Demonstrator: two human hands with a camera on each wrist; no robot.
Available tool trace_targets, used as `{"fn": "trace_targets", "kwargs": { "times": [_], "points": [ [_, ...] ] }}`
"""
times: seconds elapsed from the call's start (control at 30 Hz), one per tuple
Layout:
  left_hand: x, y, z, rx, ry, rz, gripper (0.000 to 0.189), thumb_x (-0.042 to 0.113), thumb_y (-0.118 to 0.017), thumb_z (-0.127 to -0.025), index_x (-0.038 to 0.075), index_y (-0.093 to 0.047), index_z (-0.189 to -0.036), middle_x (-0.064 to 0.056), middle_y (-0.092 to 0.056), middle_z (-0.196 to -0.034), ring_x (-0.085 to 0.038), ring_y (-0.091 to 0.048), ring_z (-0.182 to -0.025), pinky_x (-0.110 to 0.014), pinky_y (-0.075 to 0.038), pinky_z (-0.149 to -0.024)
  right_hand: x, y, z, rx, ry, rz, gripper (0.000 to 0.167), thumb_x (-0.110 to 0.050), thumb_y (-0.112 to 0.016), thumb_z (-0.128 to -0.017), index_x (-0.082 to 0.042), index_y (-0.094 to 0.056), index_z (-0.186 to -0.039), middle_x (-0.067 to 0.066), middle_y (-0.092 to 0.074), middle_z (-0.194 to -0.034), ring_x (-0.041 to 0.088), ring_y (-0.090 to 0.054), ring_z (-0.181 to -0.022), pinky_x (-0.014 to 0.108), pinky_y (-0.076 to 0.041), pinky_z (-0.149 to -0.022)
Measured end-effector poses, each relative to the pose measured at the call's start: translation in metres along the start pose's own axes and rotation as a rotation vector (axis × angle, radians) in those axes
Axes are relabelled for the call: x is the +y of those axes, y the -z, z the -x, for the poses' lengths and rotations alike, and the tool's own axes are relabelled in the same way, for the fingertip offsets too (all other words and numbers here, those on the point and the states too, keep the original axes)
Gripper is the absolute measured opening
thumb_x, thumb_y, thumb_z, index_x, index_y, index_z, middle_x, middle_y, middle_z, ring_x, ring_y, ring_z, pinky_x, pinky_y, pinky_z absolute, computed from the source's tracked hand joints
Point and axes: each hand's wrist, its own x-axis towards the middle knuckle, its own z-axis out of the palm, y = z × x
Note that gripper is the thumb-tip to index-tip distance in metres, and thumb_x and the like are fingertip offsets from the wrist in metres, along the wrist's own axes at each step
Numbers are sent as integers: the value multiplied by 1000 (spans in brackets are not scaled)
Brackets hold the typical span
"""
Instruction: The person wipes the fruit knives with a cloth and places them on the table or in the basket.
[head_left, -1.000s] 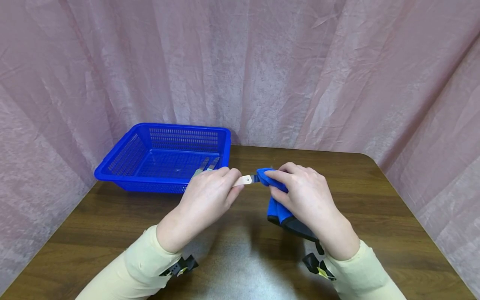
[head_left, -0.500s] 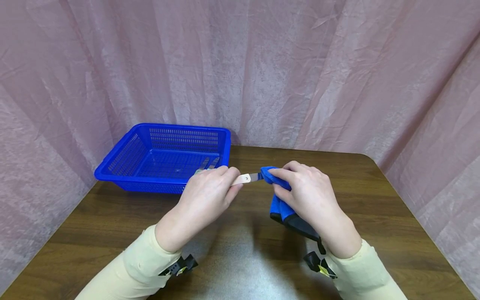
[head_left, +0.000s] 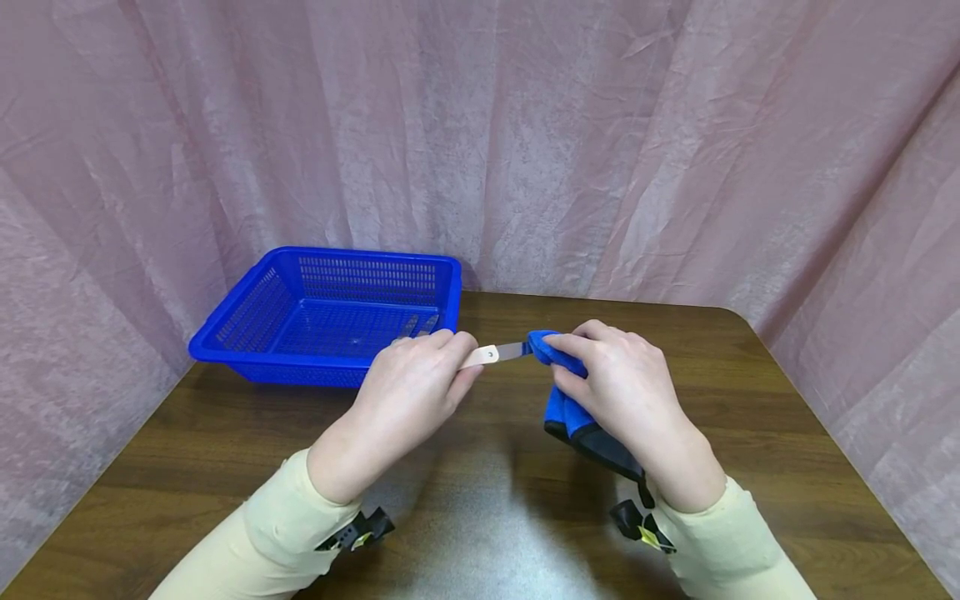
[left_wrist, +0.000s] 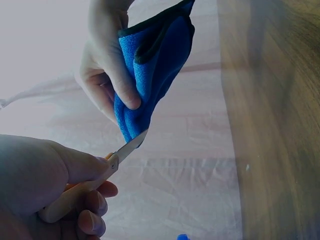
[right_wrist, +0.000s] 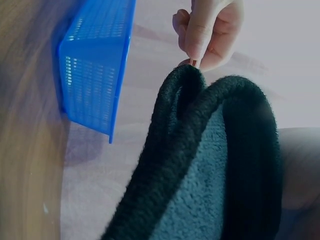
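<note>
My left hand (head_left: pixel 416 375) grips a small knife by its pale handle (head_left: pixel 480 357), thumb along the handle in the left wrist view. The knife's metal blade (head_left: pixel 513 350) points right, and its far end is hidden in a folded blue cloth (head_left: pixel 567 406) with dark edging. My right hand (head_left: pixel 618 379) pinches that cloth around the blade between thumb and fingers. The rest of the cloth hangs below the right hand, over the table. In the right wrist view the cloth (right_wrist: pixel 200 185) covers much of the scene.
A blue plastic basket (head_left: pixel 322 371) stands at the back left of the wooden table (head_left: pixel 480 517). Two knife blades (head_left: pixel 428 324) show in its right side, their handles hidden behind my left hand. A pink curtain (head_left: pixel 480 150) hangs behind the table.
My right hand and the cloth have slid slightly right along the knife, baring more of its blade. The left hand has shifted slightly left with the knife.
</note>
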Motion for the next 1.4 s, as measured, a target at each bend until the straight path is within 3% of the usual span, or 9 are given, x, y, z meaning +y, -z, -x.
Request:
{"fn": "trace_targets", "kwargs": {
  "times": [1.4],
  "points": [
    [-5, 3, -1, 25, 14, 29, 18, 21, -79, -103, 10, -65, -100, 1, -52, -73, -25, -53, -60, -44, -46, -55, 10, 3, -1, -45, -80, 11, 36, -19, -81, -96, -21, -83, -132, 3, -77, -109, 27, -73, -88, 50, -56, -74]
  ]
}}
